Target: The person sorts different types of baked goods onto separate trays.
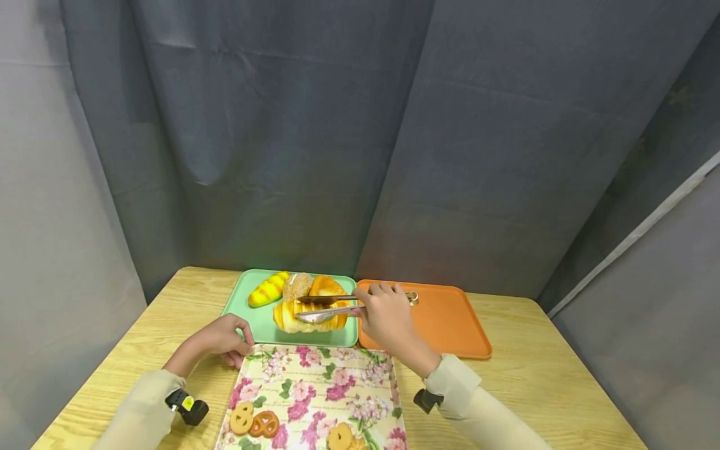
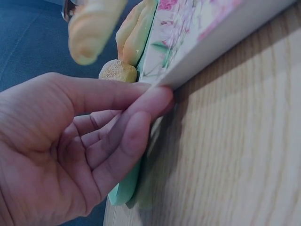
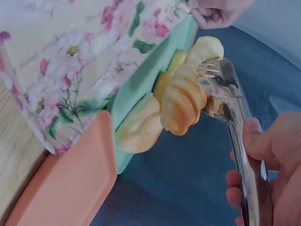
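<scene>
In the head view my right hand (image 1: 390, 319) holds metal serving tongs (image 3: 242, 146), which reach left over the green tray (image 1: 255, 328). Between the tong ends is a ridged, golden bread roll (image 3: 183, 101); the right wrist view shows it lifted above the other breads. My left hand (image 1: 222, 340) pinches the far left corner of the floral tray (image 2: 183, 52) between thumb and fingers. A yellow bread (image 1: 269, 289), a crumb-coated bun (image 1: 297, 286) and an orange-brown bread (image 1: 326, 285) lie on the green tray, the last partly hidden behind the tongs.
An orange tray (image 1: 444, 322) lies right of the green one, beneath my right hand. On the floral tray's near part are a pale cookie (image 1: 242, 417), a brown pretzel cookie (image 1: 264, 424) and other cookies (image 1: 340, 436) at the frame edge. A grey curtain (image 1: 270, 156) hangs behind the wooden table (image 1: 540, 375).
</scene>
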`<state>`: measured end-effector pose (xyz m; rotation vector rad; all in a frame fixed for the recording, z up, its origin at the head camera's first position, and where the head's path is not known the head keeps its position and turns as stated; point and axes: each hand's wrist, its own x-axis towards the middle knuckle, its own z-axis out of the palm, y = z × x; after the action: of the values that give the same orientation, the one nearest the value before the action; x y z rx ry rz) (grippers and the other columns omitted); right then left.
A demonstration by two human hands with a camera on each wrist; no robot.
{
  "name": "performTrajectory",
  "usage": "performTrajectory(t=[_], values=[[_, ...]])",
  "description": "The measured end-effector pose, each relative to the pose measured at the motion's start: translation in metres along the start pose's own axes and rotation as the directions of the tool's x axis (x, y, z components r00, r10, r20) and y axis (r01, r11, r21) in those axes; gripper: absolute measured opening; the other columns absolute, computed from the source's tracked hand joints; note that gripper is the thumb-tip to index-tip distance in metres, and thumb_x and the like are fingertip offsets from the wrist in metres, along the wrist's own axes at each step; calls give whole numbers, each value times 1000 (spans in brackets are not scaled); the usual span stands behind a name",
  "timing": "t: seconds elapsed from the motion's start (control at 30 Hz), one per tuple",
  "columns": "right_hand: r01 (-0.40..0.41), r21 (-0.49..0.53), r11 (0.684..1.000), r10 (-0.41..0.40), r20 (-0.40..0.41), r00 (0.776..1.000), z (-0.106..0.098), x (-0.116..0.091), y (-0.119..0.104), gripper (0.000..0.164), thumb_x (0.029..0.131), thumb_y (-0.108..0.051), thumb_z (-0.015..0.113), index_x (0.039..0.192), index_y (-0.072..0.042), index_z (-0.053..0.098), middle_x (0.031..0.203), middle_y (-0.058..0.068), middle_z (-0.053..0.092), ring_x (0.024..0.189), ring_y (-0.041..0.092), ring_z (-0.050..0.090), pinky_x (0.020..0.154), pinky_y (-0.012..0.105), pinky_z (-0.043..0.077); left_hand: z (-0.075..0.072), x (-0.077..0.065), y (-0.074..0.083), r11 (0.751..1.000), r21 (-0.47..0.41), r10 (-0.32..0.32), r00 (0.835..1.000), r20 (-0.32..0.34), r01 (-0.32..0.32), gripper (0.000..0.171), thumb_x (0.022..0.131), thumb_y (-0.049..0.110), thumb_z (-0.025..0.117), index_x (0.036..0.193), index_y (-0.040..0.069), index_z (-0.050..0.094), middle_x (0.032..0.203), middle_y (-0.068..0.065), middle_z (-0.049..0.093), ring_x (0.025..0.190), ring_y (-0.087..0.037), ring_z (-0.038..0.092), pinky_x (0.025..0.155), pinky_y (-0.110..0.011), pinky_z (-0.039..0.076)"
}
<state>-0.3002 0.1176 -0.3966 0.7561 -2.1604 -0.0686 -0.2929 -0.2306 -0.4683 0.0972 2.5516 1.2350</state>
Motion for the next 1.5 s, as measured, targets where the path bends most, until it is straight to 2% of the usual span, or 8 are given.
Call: performTrajectory(t=[0.13,0.33,0.43,0.67,0.93,1.1,1.23,1.5], values=[[-3,-32,999,4,31,1000,8,1,-5,15,84,-19,81,98,-23,78,73,0,67,61,17,54,62,25,16,0,1,0,1000,-5,-2,1000,5,2,9,87,4,75,88,1,67,61,-9,66,50,-15,65,50,-29,56],[-41,-37,998,45,119,992,15,1,-13,18,86,-27,81,104,-23,78,79,1,69,68,19,60,61,27,25,0,0,0,1000,-12,-1,1000,4,1,8,87,4,74,88,1,66,62,-9,66,50,-15,65,50,-28,55],[-55,-42,998,60,139,989,16,0,-18,18,86,-24,81,104,-23,78,77,1,67,66,19,58,62,27,26,1,0,0,1000,-19,-13,1000,-1,13,8,86,3,74,87,2,66,62,-9,66,50,-15,65,50,-28,55],[-73,-41,997,77,121,990,23,-1,-25,13,85,-22,81,97,-23,78,68,1,63,56,14,40,64,26,13,2,0,1,1000,-19,-10,1000,-5,10,8,87,3,74,88,1,66,61,-9,66,50,-15,65,50,-28,55],[-80,-69,994,90,161,983,30,-2,-29,11,89,-24,77,100,-24,78,69,1,63,57,12,24,62,27,14,2,1,-1,1000,-22,-5,1000,-1,5,10,87,5,75,88,1,66,60,-8,66,50,-15,65,50,-28,55],[-79,-71,994,92,191,977,30,-1,-29,15,87,-20,78,101,-25,77,68,1,62,60,12,17,61,28,14,1,2,-2,1000,-20,4,1000,10,-4,9,87,5,75,89,1,66,61,-8,66,50,-15,66,50,-28,55],[-71,-59,996,83,240,967,28,0,-28,19,87,-20,79,106,-23,76,71,2,64,59,13,23,61,28,15,1,2,-3,1000,-19,5,1000,10,-5,10,87,6,75,89,1,67,60,-8,65,50,-16,66,50,-28,55],[-43,-42,998,56,396,917,16,4,-25,36,91,-30,78,123,-19,69,88,6,68,67,17,48,62,29,22,0,1,-2,1000,-10,-2,1000,5,2,10,87,6,75,89,1,66,61,-8,65,51,-15,65,50,-28,55]])
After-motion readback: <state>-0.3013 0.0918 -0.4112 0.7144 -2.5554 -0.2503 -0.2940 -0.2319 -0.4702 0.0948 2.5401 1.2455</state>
